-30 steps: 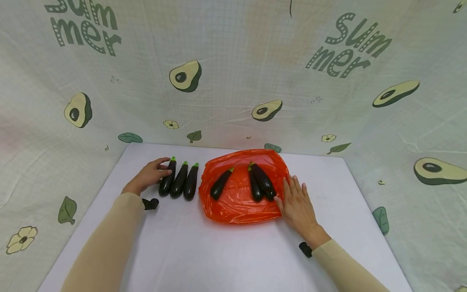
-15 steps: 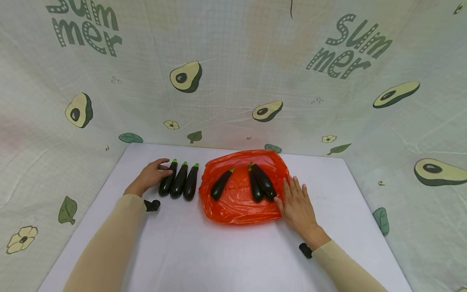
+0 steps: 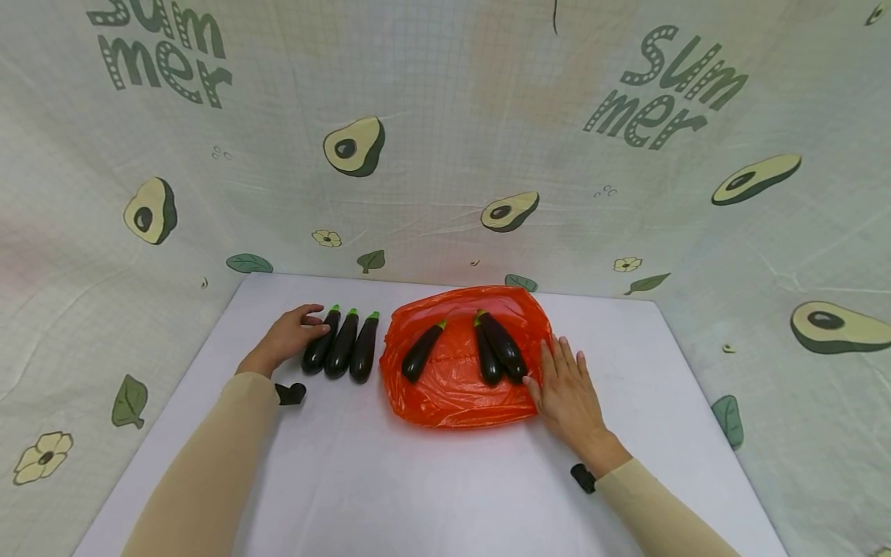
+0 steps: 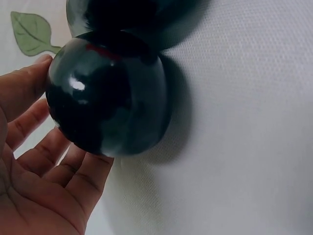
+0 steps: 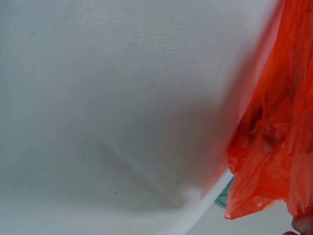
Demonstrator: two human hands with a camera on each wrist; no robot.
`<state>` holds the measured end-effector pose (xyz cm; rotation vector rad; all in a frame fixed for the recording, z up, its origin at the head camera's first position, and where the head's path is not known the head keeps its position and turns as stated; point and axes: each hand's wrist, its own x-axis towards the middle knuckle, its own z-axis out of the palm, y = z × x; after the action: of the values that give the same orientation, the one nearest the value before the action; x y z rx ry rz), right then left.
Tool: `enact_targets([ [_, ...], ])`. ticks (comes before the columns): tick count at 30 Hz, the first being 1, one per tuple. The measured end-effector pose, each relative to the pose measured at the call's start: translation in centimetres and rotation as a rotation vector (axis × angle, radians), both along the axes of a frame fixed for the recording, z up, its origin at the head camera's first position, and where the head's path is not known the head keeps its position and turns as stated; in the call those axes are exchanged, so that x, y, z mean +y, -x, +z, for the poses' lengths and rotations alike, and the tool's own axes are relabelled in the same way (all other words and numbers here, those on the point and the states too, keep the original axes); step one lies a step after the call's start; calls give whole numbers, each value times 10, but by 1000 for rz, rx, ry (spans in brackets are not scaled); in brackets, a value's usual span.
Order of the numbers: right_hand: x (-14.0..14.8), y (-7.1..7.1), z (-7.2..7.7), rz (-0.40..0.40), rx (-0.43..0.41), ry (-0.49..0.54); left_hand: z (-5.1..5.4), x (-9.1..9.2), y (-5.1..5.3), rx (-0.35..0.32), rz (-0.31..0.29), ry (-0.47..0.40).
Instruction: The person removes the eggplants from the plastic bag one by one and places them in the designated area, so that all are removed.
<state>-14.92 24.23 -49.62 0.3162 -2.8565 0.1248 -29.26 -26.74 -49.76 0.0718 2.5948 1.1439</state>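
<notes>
Three dark, glossy eggplants stand out in a row on the white table, green stems away from me. My left hand (image 3: 284, 340) touches the leftmost eggplant (image 3: 319, 348) from its left side; the left wrist view shows the thumb and loosely extended fingers (image 4: 83, 178) against it. Beside it lie the middle eggplant (image 3: 342, 344) and the right one (image 3: 364, 348). A red plastic bag (image 3: 452, 402) is spread to their right, with a single eggplant (image 3: 421, 353) and a touching pair (image 3: 503, 346) on it. Flat and straight-fingered, my right hand (image 3: 571, 394) rests at the bag's right edge.
The white table (image 3: 431, 495) extends toward me and to both sides. A cloth printed with avocados (image 3: 353, 147) hangs right behind it and along the sides. Black straps with small devices (image 3: 291, 393) sit at both wrists.
The stem end of the leftmost eggplant has shifted slightly right and toward me, with my left hand moving a little right. My right hand, the bag and the other eggplants stay put.
</notes>
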Motion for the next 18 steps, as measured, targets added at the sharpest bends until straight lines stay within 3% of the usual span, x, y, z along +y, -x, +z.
enact_targets([
  [11, 0, 1, 0, -7, -33, 0, 1, -3, -2, -11, 28, -29],
  [18, -1, 0, 1, -2, 3, 11, 6, -3, -5, 12, 23, -64],
])
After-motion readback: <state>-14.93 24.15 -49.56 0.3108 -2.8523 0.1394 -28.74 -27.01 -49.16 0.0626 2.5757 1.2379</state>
